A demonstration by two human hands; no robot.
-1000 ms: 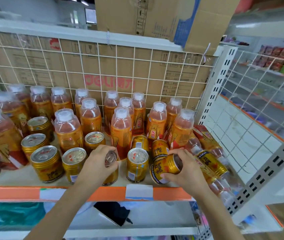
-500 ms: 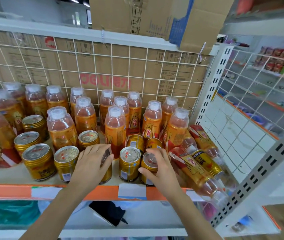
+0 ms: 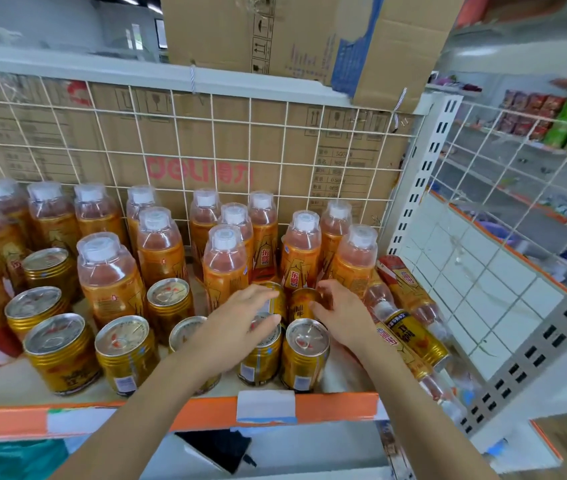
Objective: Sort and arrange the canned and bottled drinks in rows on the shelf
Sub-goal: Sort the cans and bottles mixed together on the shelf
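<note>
Your left hand grips the left can, and your right hand grips the right can touching it. Both cans sit between the front cans and the bottles. Fallen bottles lie right of your right hand.

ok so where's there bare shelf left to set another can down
Bare shelf shows front right, between the front can and the lying bottles. A strip also runs front left, between the cans and the orange edge. The middle is crowded: the left hand lies over cans, the right hand grips a back can, all packed against standing bottles.
</note>
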